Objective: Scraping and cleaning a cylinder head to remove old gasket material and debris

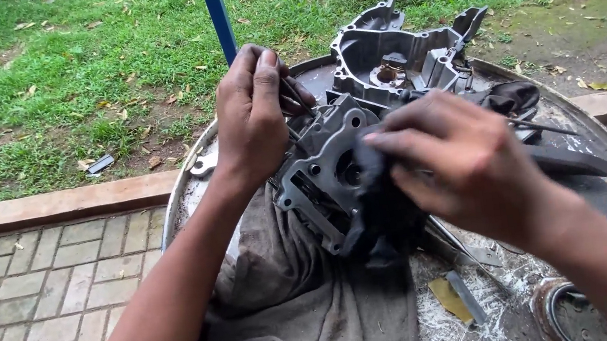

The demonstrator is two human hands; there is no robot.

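Engine block (318,165) sits tilted on a grey cloth (312,300) in a round metal tray (189,184). Left hand (254,111) clamps its upper edge; right hand (457,163) presses a black rag (378,215) against its face. Loosened grip could let it slide off the cloth.

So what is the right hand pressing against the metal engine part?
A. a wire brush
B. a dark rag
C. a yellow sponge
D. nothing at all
B: the right hand bunches a dark rag against the grey engine part.
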